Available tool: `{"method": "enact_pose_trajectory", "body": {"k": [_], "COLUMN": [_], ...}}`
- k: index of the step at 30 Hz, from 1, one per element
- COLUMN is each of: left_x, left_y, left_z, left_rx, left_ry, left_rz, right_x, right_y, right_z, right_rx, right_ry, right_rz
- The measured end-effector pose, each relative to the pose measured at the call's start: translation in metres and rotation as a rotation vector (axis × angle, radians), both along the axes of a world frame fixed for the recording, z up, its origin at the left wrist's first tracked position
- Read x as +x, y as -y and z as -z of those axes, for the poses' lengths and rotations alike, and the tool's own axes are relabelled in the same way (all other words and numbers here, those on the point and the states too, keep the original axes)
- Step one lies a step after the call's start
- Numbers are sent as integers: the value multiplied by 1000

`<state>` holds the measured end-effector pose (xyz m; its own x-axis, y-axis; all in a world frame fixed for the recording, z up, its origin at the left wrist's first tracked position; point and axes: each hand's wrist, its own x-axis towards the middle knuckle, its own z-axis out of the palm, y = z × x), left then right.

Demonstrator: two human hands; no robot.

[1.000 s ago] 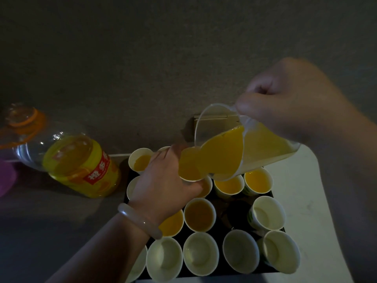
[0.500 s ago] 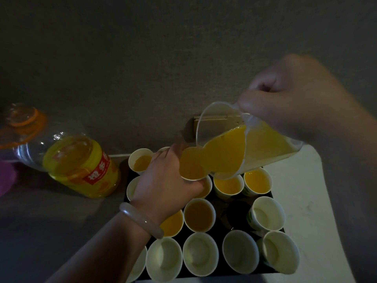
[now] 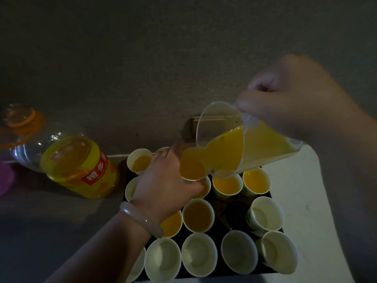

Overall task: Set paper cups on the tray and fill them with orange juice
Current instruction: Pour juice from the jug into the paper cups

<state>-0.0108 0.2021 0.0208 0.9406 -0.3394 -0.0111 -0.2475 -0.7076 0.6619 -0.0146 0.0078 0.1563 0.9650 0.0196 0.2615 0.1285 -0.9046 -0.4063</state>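
Though room dim, white surface (image 3: pixel 302 201) beside black tray (image 3: pixel 223 213), grey wall (image 3: pixel 142 58) behind.

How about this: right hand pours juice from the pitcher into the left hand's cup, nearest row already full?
No: the head view shows the nearest cups empty. The right hand pours from the pitcher into the cup in the left hand.
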Motion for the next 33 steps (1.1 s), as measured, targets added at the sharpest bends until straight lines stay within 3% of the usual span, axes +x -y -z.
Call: {"method": "enact_pose_trajectory", "body": {"k": [13, 22, 29, 33], "left_x": [0, -1, -4, -9], "left_y": [2, 4, 11, 19], "left_z": [-1, -5, -8, -9], "left_rx": [-32, -43, -55, -58], "left_ry": [3, -29, -40, -15], "left_rz": [3, -24, -8, 1], "right_x": [1, -9, -20, -28], "right_y": [3, 25, 51, 72], "right_z": [2, 22, 40, 54], "right_rx": [12, 396, 992, 976], "right_ry": [3, -18, 23, 45], "right_rz": [3, 84, 220, 448]}}
